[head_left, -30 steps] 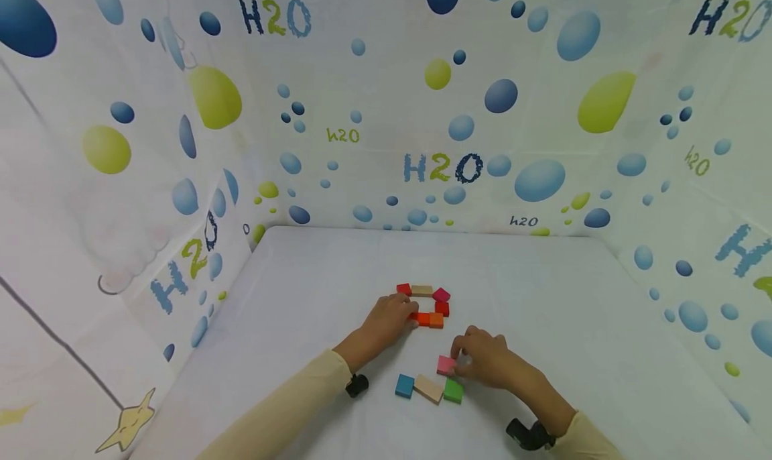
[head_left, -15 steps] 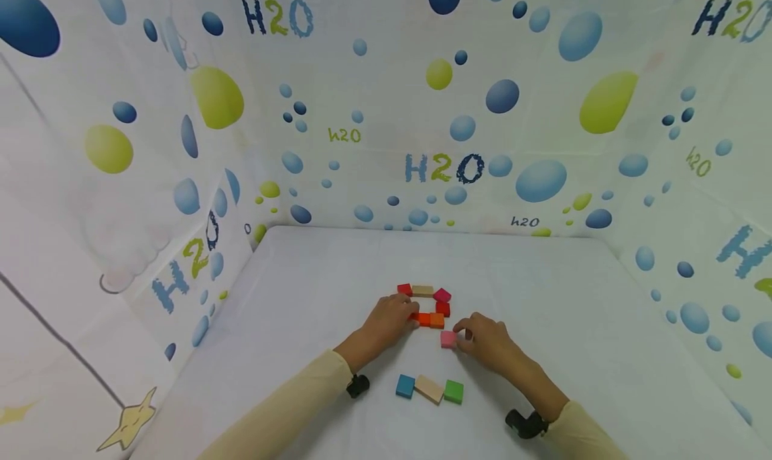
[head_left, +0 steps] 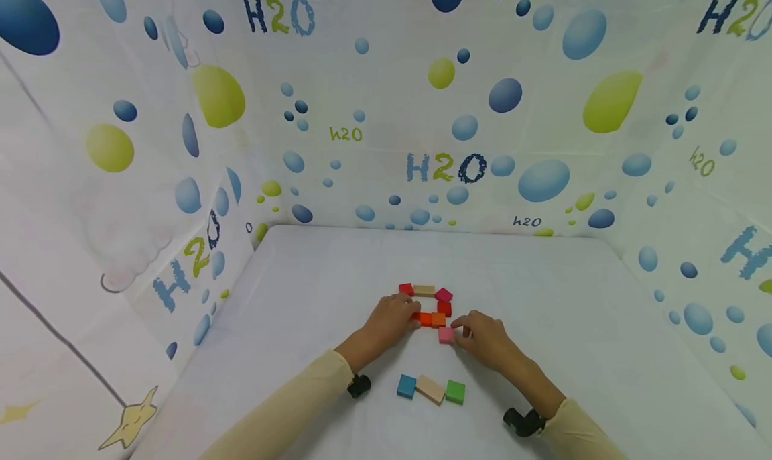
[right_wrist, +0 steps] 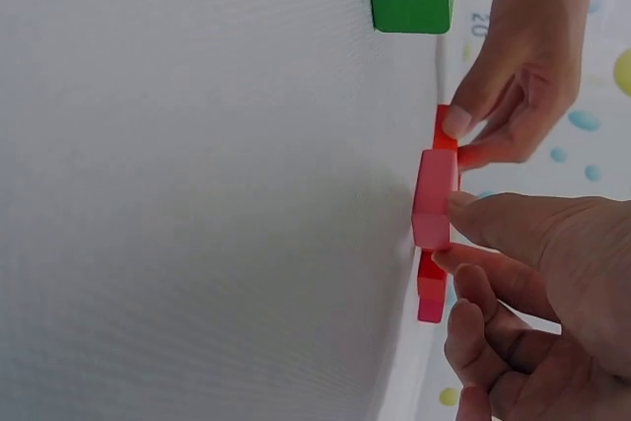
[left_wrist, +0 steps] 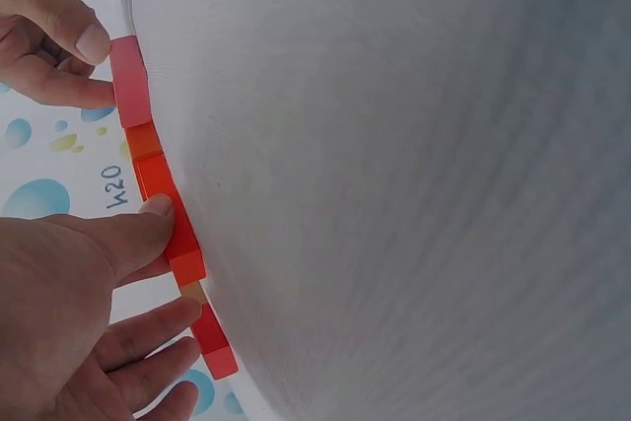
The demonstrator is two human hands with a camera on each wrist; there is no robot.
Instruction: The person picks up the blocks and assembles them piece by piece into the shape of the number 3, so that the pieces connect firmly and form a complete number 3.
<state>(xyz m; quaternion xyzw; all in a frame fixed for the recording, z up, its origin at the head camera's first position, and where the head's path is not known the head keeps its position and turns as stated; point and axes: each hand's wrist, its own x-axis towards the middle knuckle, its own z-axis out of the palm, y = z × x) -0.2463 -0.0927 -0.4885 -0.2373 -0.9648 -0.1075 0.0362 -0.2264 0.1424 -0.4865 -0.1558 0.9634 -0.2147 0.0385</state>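
Observation:
My right hand [head_left: 485,339] pinches a small pink block [head_left: 445,335] between thumb and index finger; its other fingers are curled in the right wrist view. The pink block lies at the near right corner of an orange block [head_left: 438,320]. My left hand [head_left: 389,322] grips the left end of the orange-red piece [left_wrist: 184,239] beside it, thumb on the near face. The left fingers hide part of that row. Beyond it sit a red block [head_left: 444,309], a magenta five-sided block [head_left: 443,294], a plain wooden block [head_left: 424,290] and another red block [head_left: 406,289], forming a curve.
Nearer the person, a blue block [head_left: 407,386], a tilted wooden block [head_left: 431,389] and a green block [head_left: 455,391] lie in a row on the white table [head_left: 326,265]. Patterned white cloth [head_left: 386,84] stands behind the table and at both sides.
My right hand has slid the pink block away from beside the green block, up to the orange block. The left hand has stayed in its place.

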